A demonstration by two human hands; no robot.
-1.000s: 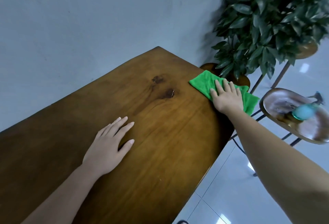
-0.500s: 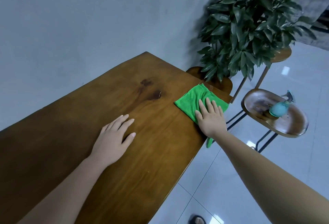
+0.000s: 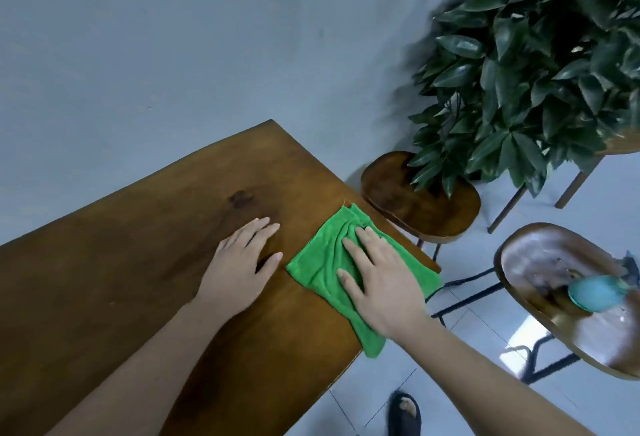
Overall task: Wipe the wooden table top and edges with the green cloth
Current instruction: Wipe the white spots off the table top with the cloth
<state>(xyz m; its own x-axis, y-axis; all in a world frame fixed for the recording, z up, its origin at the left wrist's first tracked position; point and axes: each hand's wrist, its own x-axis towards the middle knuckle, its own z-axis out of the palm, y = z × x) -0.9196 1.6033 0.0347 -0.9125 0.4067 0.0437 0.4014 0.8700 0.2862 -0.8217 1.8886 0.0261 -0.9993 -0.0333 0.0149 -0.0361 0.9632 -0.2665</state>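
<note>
Green cloth apparently overhangs table edge

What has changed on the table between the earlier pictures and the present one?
The right hand, flat on the green cloth, slid it along the right edge of the table from near the far corner toward the person; the cloth now looks bunched. Nothing was taken or let go. The left hand still lies flat on the top.
</note>
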